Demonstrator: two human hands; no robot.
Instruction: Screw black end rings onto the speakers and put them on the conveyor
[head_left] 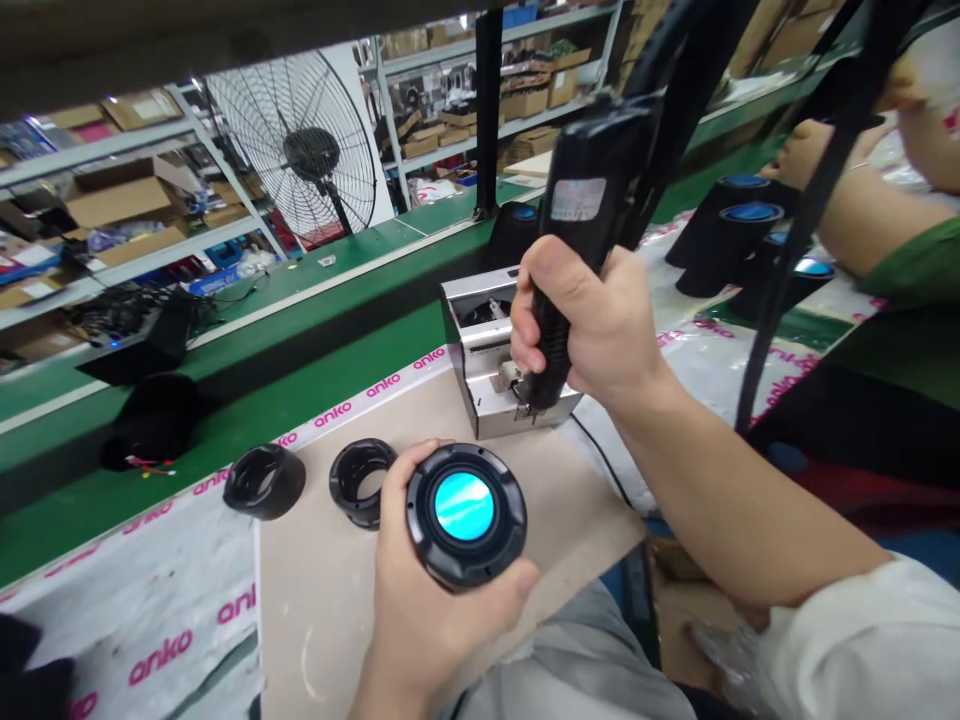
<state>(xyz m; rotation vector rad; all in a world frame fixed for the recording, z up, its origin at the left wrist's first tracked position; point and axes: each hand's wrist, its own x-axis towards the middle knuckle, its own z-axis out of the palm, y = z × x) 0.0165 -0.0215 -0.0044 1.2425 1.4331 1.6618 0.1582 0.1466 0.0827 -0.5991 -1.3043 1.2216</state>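
My left hand (424, 610) is wrapped round a black round part with a shiny blue centre (465, 515), held above a brown board (330, 590). My right hand (592, 325) grips a black electric screwdriver (581, 220) hanging on a cable, its tip down at a small silver screw-feeder box (480, 360). Two black ring-shaped parts (264, 480) (360, 480) lie on the board's far left, just beyond my left hand.
A green conveyor belt (315, 340) runs behind the bench. Another person's arm and hand (862, 190) reach over black cylinders with blue tops (739, 215) at the right. A large fan (300, 150) and shelves of cardboard boxes stand at the back.
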